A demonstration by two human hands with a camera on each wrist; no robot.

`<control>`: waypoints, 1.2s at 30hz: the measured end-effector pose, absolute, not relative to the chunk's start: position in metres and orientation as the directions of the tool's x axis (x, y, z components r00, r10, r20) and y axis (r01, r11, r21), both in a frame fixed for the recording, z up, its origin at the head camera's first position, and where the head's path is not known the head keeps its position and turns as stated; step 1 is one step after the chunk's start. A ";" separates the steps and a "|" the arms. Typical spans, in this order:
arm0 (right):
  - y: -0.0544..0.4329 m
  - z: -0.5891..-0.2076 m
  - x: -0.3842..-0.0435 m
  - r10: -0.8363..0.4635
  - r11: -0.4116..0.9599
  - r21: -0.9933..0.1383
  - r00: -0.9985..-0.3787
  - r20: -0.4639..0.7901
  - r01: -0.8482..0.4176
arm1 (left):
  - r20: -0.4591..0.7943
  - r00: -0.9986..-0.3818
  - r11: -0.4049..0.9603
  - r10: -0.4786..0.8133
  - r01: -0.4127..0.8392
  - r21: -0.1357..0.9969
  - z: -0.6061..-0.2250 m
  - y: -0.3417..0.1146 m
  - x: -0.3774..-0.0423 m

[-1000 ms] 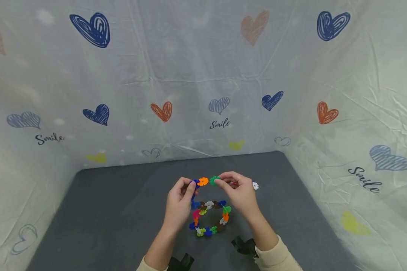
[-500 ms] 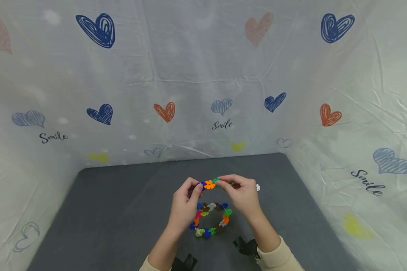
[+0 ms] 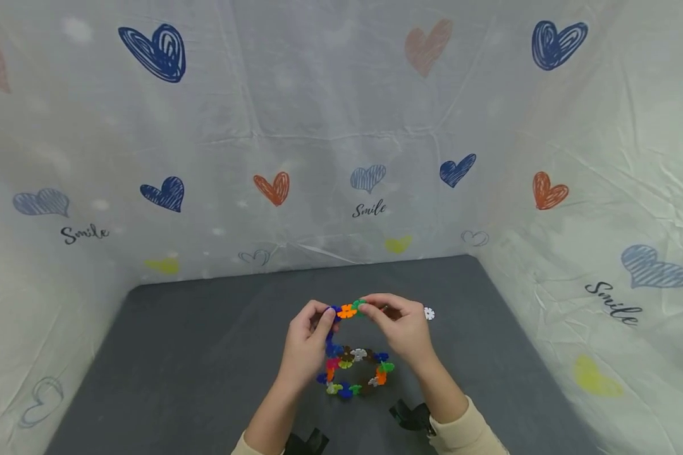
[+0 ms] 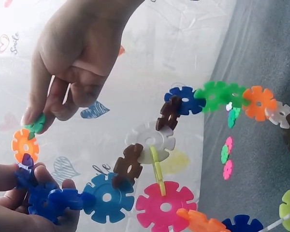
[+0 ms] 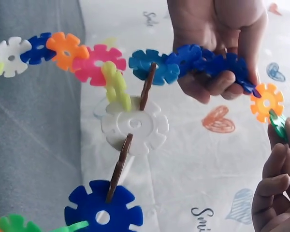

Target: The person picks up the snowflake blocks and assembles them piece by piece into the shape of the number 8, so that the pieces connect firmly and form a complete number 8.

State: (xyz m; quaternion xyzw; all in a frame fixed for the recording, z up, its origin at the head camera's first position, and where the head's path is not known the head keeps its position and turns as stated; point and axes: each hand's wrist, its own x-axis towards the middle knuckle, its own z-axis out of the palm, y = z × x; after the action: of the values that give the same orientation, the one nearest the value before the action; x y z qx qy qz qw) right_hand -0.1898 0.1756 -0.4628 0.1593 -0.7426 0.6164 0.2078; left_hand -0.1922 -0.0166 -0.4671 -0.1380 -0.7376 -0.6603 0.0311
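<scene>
My left hand grips linked blue snowflake discs at the end of a chain. An orange snowflake disc sticks out past its fingertips. Between thumb and fingers, my right hand pinches a green snowflake disc, whose edge meets the orange disc's slots. Below the hands hangs a ring of linked multicoloured discs. A light blue disc leads from the held blue ones to the ring, where a white disc and a pink disc show.
Beyond the right hand, a loose white disc lies on the dark grey table. The left wrist view shows loose pink and green discs there too. A pale curtain printed with hearts encloses the table's back and sides.
One second ago a gap separated the green disc from the orange one; now they meet. My left hand has shifted slightly right, and the right hand keeps its pinch.
</scene>
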 end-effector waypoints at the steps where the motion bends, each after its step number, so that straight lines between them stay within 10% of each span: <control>1: 0.176 -0.464 -0.190 0.019 0.188 -0.849 -0.863 0.506 -0.494 | 0.223 -0.962 0.085 0.160 0.239 0.967 -0.467 -0.017 -0.192; 20: 0.182 -0.460 -0.200 -0.037 0.230 -0.851 -0.878 0.477 -0.472 | 0.211 -0.931 0.151 0.296 0.264 0.953 -0.461 -0.021 -0.197; 36: 0.232 -0.579 -0.271 0.001 0.683 -0.731 -1.000 0.007 -0.004 | -0.053 -0.970 -0.314 0.235 -0.128 0.941 -0.472 -0.040 -0.215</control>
State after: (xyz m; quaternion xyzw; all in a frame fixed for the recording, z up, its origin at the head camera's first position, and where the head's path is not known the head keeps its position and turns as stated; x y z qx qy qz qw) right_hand -0.2715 0.2319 -0.5788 0.0010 -0.9173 0.3982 0.0033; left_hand -0.2145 -0.0400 -0.4724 -0.0469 -0.5747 -0.8093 -0.1121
